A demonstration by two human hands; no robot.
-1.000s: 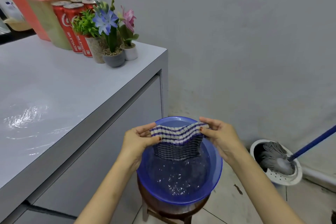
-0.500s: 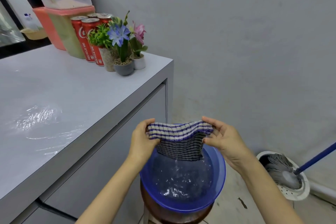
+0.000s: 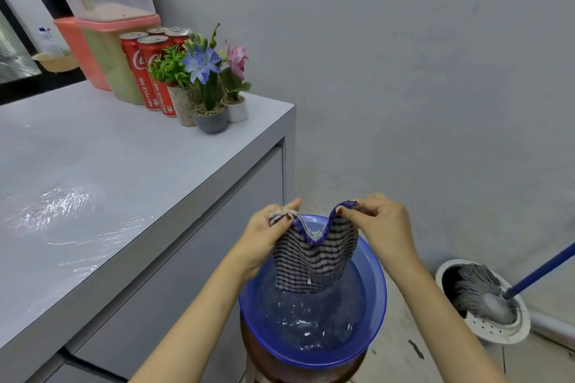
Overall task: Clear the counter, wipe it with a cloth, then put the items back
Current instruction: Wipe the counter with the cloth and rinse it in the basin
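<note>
Blue plastic first: the basin (image 3: 378, 305) sits on what looks like a brown stool (image 3: 259, 361), low beside the counter's end, so drips land in water and not on the floor. Over it both hands hold the cloth. The left hand (image 3: 267, 236) pinches one top corner and the right hand (image 3: 382, 227) pinches the other, thumbs and fingers clamped on the hem. The hands are close enough together that the striped cloth (image 3: 314, 255) sags in a V between them. Its lower edge hangs just above the water, or perhaps touches it; I can't quite tell from here. A drop hangs off it, so I'd say it is being rinsed or drained before a wring.

Beyond, the counter (image 3: 130, 165) shows a wet, streaky sheen (image 3: 53, 208) on its near part, which suggests that stretch has been wiped. At the far corner the pots (image 3: 211, 115), cans (image 3: 149, 71) and a bin (image 3: 105, 65) stand bunched by the wall, likely shoved aside to free the surface, and not yet spread back. Off to the right a mop (image 3: 479, 292) rests in its bucket (image 3: 497, 336) on the floor.
</note>
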